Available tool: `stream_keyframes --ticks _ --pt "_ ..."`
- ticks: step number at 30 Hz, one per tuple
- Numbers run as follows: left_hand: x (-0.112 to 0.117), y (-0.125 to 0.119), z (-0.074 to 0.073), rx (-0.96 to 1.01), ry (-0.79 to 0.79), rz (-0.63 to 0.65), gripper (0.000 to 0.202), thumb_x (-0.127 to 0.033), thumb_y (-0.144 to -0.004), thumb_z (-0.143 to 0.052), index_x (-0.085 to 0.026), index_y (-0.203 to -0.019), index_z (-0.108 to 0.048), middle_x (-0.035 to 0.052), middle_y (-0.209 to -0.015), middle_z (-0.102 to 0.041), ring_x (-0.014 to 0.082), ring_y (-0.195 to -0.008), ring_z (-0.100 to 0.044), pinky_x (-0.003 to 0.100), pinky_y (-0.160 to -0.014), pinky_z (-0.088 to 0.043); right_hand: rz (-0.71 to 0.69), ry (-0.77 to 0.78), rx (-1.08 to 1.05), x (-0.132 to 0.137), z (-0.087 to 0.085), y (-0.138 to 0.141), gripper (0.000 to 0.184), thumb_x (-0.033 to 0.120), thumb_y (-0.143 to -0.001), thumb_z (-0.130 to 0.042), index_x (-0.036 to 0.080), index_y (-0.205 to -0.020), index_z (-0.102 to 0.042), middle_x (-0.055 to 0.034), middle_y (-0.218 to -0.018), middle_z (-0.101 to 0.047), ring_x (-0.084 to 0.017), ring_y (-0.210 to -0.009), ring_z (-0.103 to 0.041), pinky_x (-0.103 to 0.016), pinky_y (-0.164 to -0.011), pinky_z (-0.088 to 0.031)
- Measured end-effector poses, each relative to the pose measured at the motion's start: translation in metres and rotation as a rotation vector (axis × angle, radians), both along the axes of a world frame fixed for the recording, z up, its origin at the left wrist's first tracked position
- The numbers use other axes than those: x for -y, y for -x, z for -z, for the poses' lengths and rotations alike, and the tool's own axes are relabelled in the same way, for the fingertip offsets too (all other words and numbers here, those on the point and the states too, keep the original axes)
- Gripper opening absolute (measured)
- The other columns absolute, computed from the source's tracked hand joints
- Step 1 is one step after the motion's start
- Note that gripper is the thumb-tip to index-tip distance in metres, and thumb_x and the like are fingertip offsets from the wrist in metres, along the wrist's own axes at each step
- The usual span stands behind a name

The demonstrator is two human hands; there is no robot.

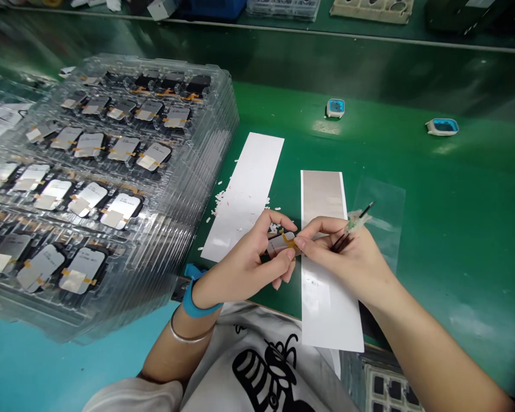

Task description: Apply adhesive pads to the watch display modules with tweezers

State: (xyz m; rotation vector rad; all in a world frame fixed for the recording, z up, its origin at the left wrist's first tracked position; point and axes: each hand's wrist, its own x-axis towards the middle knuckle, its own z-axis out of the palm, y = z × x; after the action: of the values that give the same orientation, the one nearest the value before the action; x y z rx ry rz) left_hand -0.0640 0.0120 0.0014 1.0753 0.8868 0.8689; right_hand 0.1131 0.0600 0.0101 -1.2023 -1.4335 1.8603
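Note:
My left hand [268,252] is closed around a small watch screen module [280,243], its silver back facing up and an orange flex cable [289,239] along its edge. Thumb and forefinger of my right hand [332,243] pinch together at that cable's edge. What lies between those fingertips is too small to make out. Also gripped in my right hand is a thin dark tool [366,210], wrapped in clear and green tape, its tip pointing up and away. Under my hands lies a white strip [330,309] with a greyish upper part.
Stacked clear plastic trays [206,154] on the left hold rows of similar modules. Another white sheet [253,183] lies beside scattered white scraps [220,200]. A clear film [386,229] is at right. Two watch cases [335,108] sit farther back, below a shelf edge [283,30].

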Motion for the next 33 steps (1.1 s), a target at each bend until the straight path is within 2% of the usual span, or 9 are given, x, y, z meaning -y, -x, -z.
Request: stream_keyframes --ticks 4,8,15,18,22,25,28,30,33 --pt "0.001 0.000 0.000 -0.016 -0.007 -0.023 0.021 -0.020 -0.099 -0.052 -0.022 -0.113 -0.037 -0.0053 -0.065 -0.056 0.0075 -0.049 -0.050 0.016 -0.047 -0.044 -0.010 0.009 -0.021 0.000 -0.001 0.001 0.034 0.049 -0.075 -0.080 0.021 -0.070 -0.061 0.0042 -0.048 -0.047 -0.014 -0.046 -0.049 -0.029 -0.049 -0.043" --pt "0.002 -0.001 0.004 0.030 -0.029 -0.020 0.018 -0.023 -0.102 -0.048 -0.021 -0.116 -0.038 -0.0024 -0.070 -0.061 0.0087 -0.056 -0.059 0.018 -0.055 -0.049 -0.031 0.001 -0.080 0.000 -0.003 0.001 0.037 0.053 -0.079 -0.076 0.020 -0.072 -0.061 0.0040 -0.049 -0.050 -0.014 -0.046 -0.051 -0.030 -0.052 -0.048" --pt "0.000 0.000 0.006 0.014 -0.068 -0.005 0.018 -0.024 -0.103 -0.047 -0.020 -0.119 -0.039 -0.0024 -0.074 -0.062 0.0083 -0.061 -0.059 0.019 -0.060 -0.052 -0.030 -0.071 -0.090 -0.002 -0.002 0.000 0.035 0.051 -0.082 -0.075 0.019 -0.077 -0.063 0.0022 -0.059 -0.057 -0.012 -0.050 -0.049 -0.029 -0.055 -0.048" --pt "0.004 -0.001 0.002 -0.084 -0.077 -0.036 0.015 -0.025 -0.104 -0.045 -0.022 -0.118 -0.039 -0.0018 -0.078 -0.066 0.0094 -0.066 -0.064 0.021 -0.066 -0.053 0.071 -0.247 -0.082 -0.007 -0.007 -0.010 0.029 0.047 -0.091 -0.067 0.019 -0.081 -0.068 0.0004 -0.071 -0.059 -0.012 -0.062 -0.054 -0.027 -0.063 -0.048" --pt "0.017 -0.012 -0.007 -0.348 -0.208 -0.057 0.008 -0.027 -0.106 -0.042 -0.024 -0.112 -0.040 0.0038 -0.102 -0.071 0.0157 -0.098 -0.069 0.030 -0.084 -0.055 0.257 -0.573 -0.043 -0.004 -0.011 -0.034 0.038 0.044 -0.104 -0.045 0.023 -0.084 -0.070 -0.0017 -0.090 -0.061 -0.013 -0.088 -0.059 -0.026 -0.082 -0.048" --pt "0.029 -0.025 -0.013 -0.590 -0.395 0.044 0.011 -0.021 -0.104 -0.043 -0.023 -0.115 -0.044 0.0080 -0.121 -0.067 0.0219 -0.121 -0.062 0.040 -0.098 -0.052 0.318 -0.577 0.070 0.008 -0.002 -0.049 0.033 0.039 -0.104 -0.047 0.022 -0.084 -0.066 -0.0002 -0.086 -0.060 -0.010 -0.076 -0.062 -0.023 -0.072 -0.052" --pt "0.036 -0.037 -0.014 -0.757 -0.595 0.149 0.016 -0.014 -0.102 -0.043 -0.019 -0.117 -0.045 0.0111 -0.126 -0.065 0.0287 -0.142 -0.043 0.048 -0.109 -0.045 0.354 -0.526 0.119 0.021 0.014 -0.055 0.018 0.032 -0.097 -0.063 0.019 -0.084 -0.064 -0.0008 -0.088 -0.060 -0.010 -0.073 -0.067 -0.021 -0.066 -0.058" --pt "0.036 -0.042 -0.013 -0.843 -0.670 0.206 0.019 -0.010 -0.100 -0.044 -0.016 -0.119 -0.045 0.0132 -0.125 -0.065 0.0330 -0.148 -0.034 0.050 -0.110 -0.045 0.415 -0.524 0.108 0.027 0.022 -0.055 0.013 0.028 -0.091 -0.071 0.018 -0.085 -0.064 -0.0009 -0.090 -0.058 -0.011 -0.071 -0.069 -0.020 -0.066 -0.062" --pt "0.034 -0.046 -0.009 -0.931 -0.721 0.258 0.027 -0.006 -0.098 -0.043 -0.012 -0.124 -0.044 0.0150 -0.125 -0.065 0.0374 -0.149 -0.030 0.052 -0.108 -0.046 0.484 -0.500 0.101 0.031 0.028 -0.052 0.015 0.029 -0.088 -0.074 0.018 -0.084 -0.066 -0.0005 -0.089 -0.057 -0.011 -0.069 -0.071 -0.022 -0.068 -0.064"
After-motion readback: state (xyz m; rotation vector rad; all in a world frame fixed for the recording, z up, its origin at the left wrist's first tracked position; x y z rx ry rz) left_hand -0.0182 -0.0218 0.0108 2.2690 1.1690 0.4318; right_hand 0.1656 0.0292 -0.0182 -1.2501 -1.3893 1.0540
